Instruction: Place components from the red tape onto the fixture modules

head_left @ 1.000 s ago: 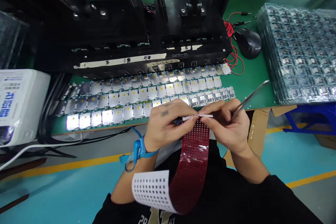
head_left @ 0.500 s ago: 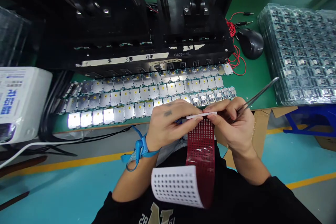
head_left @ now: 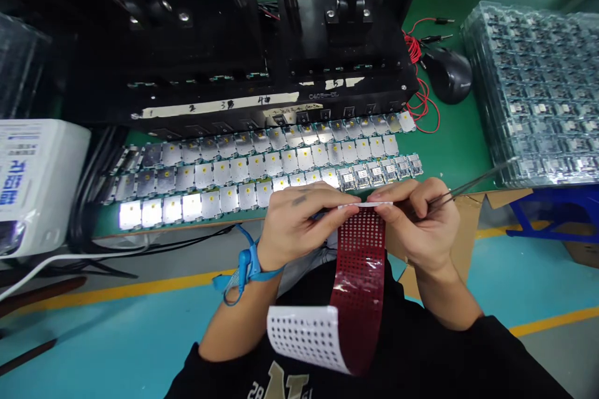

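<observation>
A long strip of sticker sheet [head_left: 360, 268], dark red on one face and white with rows of small dark dots on the other, hangs from my fingers and curls at its lower end. My left hand [head_left: 299, 221] pinches its folded white top edge between thumb and forefinger. At the right end of that same edge, my right hand [head_left: 416, 218] grips it with thumb and forefinger. A pair of metal tweezers [head_left: 477, 181] is tucked in my right hand, pointing outward to the right. Rows of small metal-shielded circuit boards [head_left: 238, 171] lie just beyond my hands.
Behind the boards stands a black test fixture [head_left: 210, 100] with switches. To the right are a black mouse [head_left: 449, 76], red test leads [head_left: 423, 100] and stacked clear trays [head_left: 538, 93] of boards. A white machine [head_left: 40, 181] stands at the left.
Both hands still hold the strip's top edge, which has shifted slightly right and levelled. The tweezers have swung lower, and the strip's curled end has moved a little left.
</observation>
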A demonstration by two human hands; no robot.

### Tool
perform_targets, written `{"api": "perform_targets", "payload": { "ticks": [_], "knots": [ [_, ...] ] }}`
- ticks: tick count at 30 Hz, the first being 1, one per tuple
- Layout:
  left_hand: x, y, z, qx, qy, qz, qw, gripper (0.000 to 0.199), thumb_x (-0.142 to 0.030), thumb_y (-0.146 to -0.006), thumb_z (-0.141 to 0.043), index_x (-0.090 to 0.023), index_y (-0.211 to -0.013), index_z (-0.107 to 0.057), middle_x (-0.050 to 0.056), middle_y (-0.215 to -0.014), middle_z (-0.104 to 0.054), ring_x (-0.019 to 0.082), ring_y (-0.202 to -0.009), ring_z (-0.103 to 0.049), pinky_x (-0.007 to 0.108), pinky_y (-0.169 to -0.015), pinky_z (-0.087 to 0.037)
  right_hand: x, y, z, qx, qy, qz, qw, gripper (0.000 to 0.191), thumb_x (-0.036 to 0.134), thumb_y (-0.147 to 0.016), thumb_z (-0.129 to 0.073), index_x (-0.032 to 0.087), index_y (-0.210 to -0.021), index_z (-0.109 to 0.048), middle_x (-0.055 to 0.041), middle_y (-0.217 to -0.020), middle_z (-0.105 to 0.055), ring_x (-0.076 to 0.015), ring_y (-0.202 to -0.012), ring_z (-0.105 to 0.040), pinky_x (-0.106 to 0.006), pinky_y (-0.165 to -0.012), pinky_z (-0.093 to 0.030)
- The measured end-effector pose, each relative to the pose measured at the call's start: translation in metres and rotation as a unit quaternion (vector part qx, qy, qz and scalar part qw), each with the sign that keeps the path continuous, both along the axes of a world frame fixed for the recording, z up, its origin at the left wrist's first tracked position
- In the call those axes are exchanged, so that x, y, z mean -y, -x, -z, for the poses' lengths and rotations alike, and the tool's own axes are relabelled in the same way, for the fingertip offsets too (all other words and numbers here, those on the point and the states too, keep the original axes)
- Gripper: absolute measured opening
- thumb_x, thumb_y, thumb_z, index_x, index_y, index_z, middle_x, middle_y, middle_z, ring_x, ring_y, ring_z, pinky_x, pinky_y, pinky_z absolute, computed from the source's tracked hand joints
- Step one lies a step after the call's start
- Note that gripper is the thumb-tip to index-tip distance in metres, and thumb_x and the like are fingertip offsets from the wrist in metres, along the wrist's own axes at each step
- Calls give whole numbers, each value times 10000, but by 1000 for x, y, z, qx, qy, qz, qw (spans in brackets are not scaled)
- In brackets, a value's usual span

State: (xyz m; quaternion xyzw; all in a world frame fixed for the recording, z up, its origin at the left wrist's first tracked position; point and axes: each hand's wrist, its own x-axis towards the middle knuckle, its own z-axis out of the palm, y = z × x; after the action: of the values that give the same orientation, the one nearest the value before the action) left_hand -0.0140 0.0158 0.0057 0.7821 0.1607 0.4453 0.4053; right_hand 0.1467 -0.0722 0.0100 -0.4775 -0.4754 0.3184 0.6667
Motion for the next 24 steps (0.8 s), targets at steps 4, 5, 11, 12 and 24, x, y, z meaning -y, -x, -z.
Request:
{"api": "perform_targets", "payload": {
  "ticks": [4,5,11,12,24],
  "knots": [
    [0,-1,-1,-23,-25,-14,999,77,-168,-892,-688,-196,-963,-689,1,-797,-751,108,-706,-698,241,-636,-579,-6,-24,-6,-47,25,-53,997,408,401,-869,-687,213,-784,-335,-13,-936,-721,-157,-833,-728,-293,-684,-636],
    [0,-1,-2,-27,-31,-16,999,77,-177,-893,-690,-198,-967,-689,2,-803,-754,109,-713,-699,244,-639,-579,-9,-30,-10,-69,30,-63,995,417,497,-900,-614,212,-778,-335,-16,-909,-702,-160,-799,-723,-306,-655,-632],
    [0,-4,-3,-50,-41,-14,998,119,-188,-893,-697,-199,-1010,-689,19,-861,-763,117,-775,-707,263,-697,-591,-26,-39,-37,-125,30,-115,985,476,490,-922,-562,178,-659,-317,21,-672,-381,-83,-568,-486,-259,-531,-491],
    [0,-4,-3,-55,-42,-11,998,129,-183,-889,-700,-194,-1017,-688,25,-876,-764,120,-792,-709,268,-715,-595,-27,-36,-41,-127,27,-132,983,477,494,-926,-557,176,-652,-330,21,-664,-362,-78,-558,-457,-249,-517,-467],
    [-2,-4,-2,-53,-75,-13,996,163,-181,-897,-689,-195,-1058,-663,35,-914,-766,120,-808,-712,274,-745,-598,-23,-9,-34,4,-50,-8,999,185,330,-835,-734,231,-923,-605,11,-801,-589,-110,-712,-661,-279,-669,-625]
  ]
}}
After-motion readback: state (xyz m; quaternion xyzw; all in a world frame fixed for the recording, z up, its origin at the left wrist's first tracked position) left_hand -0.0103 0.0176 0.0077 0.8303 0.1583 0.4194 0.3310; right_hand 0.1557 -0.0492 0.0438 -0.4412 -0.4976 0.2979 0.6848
